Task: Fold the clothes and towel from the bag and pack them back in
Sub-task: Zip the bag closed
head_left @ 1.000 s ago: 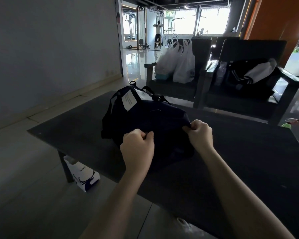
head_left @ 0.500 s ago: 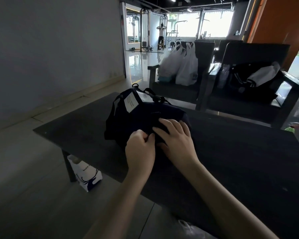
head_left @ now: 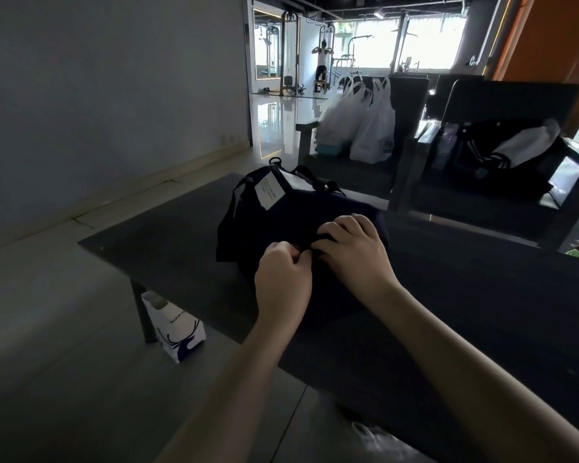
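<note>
Both bare forearms reach up from the bottom edge to the middle of the frame. The left hand (head_left: 283, 282) is clenched knuckles-up, thumb and forefinger pinching something small on top of the bag (head_left: 258, 225). It may be a zip pull or a fold of fabric, but the dark cloth hides which. Touching it on the right, the right hand (head_left: 356, 253) lies on the bag with fingers bent, their tips dug into the fabric in a grasp.

The bag is dark with a white label (head_left: 269, 192) and sits on the dark table (head_left: 482, 295), centre frame. A white paper bag (head_left: 178, 329) stands on the floor by the table leg, lower left. Beyond, white plastic bags (head_left: 358, 125) fill one black armchair (head_left: 411, 95), and a dark jacket (head_left: 482, 152) lies in the next.
</note>
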`<state>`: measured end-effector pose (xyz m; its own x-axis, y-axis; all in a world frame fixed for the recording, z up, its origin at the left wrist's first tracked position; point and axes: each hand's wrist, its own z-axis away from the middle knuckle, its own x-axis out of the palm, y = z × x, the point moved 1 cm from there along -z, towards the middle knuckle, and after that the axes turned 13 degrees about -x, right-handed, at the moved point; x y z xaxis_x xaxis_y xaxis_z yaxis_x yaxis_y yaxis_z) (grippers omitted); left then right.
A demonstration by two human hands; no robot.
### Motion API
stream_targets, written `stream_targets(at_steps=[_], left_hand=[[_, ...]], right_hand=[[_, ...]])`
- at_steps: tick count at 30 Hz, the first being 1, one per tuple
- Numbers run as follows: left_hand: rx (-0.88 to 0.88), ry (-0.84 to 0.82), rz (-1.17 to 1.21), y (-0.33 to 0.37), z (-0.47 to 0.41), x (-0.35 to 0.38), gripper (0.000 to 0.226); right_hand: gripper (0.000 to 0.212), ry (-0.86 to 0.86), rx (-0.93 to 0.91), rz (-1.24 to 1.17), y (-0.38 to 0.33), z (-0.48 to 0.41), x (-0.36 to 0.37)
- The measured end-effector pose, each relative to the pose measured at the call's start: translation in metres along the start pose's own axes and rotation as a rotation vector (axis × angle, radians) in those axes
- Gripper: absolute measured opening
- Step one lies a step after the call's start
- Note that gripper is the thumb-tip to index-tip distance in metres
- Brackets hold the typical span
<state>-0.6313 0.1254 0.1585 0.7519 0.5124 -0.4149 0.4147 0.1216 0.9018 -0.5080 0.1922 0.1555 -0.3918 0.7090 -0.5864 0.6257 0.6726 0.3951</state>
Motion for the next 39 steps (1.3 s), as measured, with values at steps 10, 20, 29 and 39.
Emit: stream_targets(at_steps=[10,20,29,39], left_hand=[[-0.313,-0.030,0.014,-0.034,-0.012,-0.032,0.037],[-0.561,-0.199,0.151,-0.079,-0.011,-0.018,0.020],[-0.654,-0.212,0.310,-0.096,-0.013,0.013,0.017],[-0.629,-0.202,0.120,-0.105,-0.013,0.009,0.017]], right_hand=[[0.009,-0.027,0.076,0.021,0.005,-0.001,0.003],[0.006,-0.135,0.221,-0.009,0.003,-0.001,0.000],[0.068,-0.353,-0.040,-0.034,-0.043,0.003,-0.005],[0.034,-0.306,0.099,0.009,-0.042,-0.001,0.021]])
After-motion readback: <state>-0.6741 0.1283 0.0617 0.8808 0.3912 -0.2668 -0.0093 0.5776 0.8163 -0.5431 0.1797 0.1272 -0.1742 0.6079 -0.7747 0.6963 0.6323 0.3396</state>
